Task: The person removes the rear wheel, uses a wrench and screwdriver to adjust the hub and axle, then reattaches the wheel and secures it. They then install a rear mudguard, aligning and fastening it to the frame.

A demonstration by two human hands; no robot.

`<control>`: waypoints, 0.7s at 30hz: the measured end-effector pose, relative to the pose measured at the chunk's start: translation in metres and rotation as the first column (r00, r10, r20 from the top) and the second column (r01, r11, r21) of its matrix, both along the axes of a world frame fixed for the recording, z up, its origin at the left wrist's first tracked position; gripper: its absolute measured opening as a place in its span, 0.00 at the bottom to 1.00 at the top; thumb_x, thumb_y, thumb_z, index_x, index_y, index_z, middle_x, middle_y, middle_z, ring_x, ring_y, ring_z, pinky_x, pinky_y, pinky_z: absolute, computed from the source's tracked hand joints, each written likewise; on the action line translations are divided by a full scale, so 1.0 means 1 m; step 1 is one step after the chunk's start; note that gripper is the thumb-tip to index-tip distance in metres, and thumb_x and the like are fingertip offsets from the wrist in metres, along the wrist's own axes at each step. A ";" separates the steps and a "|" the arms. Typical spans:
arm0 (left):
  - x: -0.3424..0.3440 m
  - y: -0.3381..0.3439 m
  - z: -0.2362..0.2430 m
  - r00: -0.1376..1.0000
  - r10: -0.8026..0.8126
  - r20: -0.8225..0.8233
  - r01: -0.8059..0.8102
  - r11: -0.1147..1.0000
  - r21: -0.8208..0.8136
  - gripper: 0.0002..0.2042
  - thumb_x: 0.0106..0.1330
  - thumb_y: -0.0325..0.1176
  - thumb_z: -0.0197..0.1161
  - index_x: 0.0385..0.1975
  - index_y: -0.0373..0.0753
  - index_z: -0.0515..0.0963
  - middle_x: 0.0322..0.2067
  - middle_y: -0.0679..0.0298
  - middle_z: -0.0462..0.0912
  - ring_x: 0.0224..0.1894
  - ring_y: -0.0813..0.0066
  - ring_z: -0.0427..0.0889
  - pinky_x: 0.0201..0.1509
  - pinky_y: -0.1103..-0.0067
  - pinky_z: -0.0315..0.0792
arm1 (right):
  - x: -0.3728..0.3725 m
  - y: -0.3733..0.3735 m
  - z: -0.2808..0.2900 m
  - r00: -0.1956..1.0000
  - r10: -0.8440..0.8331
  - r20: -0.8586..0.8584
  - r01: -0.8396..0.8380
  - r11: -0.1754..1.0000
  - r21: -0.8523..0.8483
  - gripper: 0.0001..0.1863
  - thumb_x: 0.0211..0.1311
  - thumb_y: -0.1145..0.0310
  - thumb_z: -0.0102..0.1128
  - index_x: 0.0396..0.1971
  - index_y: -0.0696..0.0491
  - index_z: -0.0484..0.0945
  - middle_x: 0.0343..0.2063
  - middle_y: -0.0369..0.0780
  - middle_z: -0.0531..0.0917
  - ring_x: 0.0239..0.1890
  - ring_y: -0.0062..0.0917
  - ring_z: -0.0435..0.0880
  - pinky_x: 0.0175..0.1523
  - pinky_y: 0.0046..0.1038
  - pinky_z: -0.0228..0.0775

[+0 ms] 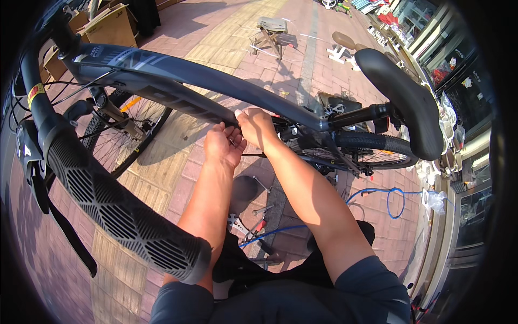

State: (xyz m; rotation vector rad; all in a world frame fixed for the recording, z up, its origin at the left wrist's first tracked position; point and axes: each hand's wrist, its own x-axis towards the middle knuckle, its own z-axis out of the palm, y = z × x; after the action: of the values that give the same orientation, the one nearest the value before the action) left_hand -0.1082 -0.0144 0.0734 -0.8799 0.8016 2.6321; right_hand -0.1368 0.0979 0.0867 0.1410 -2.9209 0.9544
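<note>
A dark grey bicycle frame (178, 78) crosses in front of me, and both my hands meet at the lower end of its down tube (189, 102). My left hand (224, 144) is turned palm up with its fingers curled in; anything between them is too small to tell. Just right of it, my right hand (256, 127) is closed against the tube, thumb and fingers pressed together over something hidden. A short piece of black cable (253, 155) shows below the right hand. Behind that hand, the crank area is partly covered by my forearm.
The handlebar grip (124, 210) and brake lever (70, 237) stand close at left, the black saddle (402, 100) at right. Tools (251, 227) and a blue hose (395, 202) lie on the paving. Farther off are a small stool (270, 35) and cardboard boxes (110, 29).
</note>
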 end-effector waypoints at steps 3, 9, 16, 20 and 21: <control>-0.001 -0.001 -0.001 1.000 0.000 0.001 0.000 1.000 0.012 0.15 0.76 0.42 0.48 0.35 0.36 0.73 0.27 0.65 0.73 0.28 0.73 0.70 0.40 0.71 0.73 | 0.001 0.002 0.001 0.998 0.003 -0.055 -0.022 0.941 -0.338 0.12 0.64 0.67 0.59 0.33 0.62 0.80 0.30 0.53 0.84 0.36 0.41 0.86 0.42 0.36 0.76; -0.001 -0.001 -0.003 1.000 0.003 -0.011 -0.002 1.000 0.030 0.15 0.76 0.42 0.48 0.34 0.36 0.73 0.28 0.64 0.74 0.29 0.72 0.70 0.41 0.71 0.73 | 0.003 0.002 0.002 0.999 -0.048 0.001 0.048 0.994 -0.102 0.10 0.63 0.68 0.62 0.37 0.60 0.82 0.33 0.51 0.86 0.39 0.40 0.87 0.44 0.38 0.76; 0.000 -0.001 0.001 0.999 0.009 -0.045 -0.008 1.000 0.020 0.17 0.76 0.41 0.46 0.38 0.32 0.73 0.33 0.58 0.77 0.33 0.68 0.75 0.45 0.70 0.75 | 0.007 0.002 -0.003 0.992 -0.044 -0.119 0.022 0.983 -0.181 0.10 0.55 0.79 0.61 0.39 0.60 0.80 0.32 0.48 0.86 0.37 0.38 0.87 0.44 0.35 0.77; 0.002 -0.001 0.002 0.998 -0.005 -0.069 0.007 0.999 0.034 0.17 0.75 0.40 0.46 0.39 0.30 0.73 0.36 0.55 0.79 0.36 0.65 0.77 0.49 0.68 0.76 | 0.005 0.002 -0.006 0.986 0.014 -0.165 -0.046 0.980 -0.195 0.09 0.60 0.72 0.61 0.38 0.60 0.81 0.33 0.50 0.86 0.37 0.41 0.87 0.45 0.37 0.77; 0.002 -0.001 0.002 0.998 -0.008 -0.063 0.011 0.999 0.037 0.17 0.75 0.39 0.46 0.40 0.29 0.74 0.36 0.55 0.79 0.37 0.64 0.78 0.50 0.67 0.76 | 0.006 0.002 -0.007 0.983 -0.022 -0.183 -0.031 0.959 -0.280 0.10 0.63 0.68 0.62 0.37 0.61 0.81 0.33 0.51 0.86 0.38 0.42 0.86 0.45 0.38 0.77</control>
State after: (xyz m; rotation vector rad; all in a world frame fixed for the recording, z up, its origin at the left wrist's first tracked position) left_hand -0.1063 -0.0153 0.0757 -0.7852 0.7666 2.6692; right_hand -0.1311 0.1004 0.0800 0.2078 -2.5865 1.2715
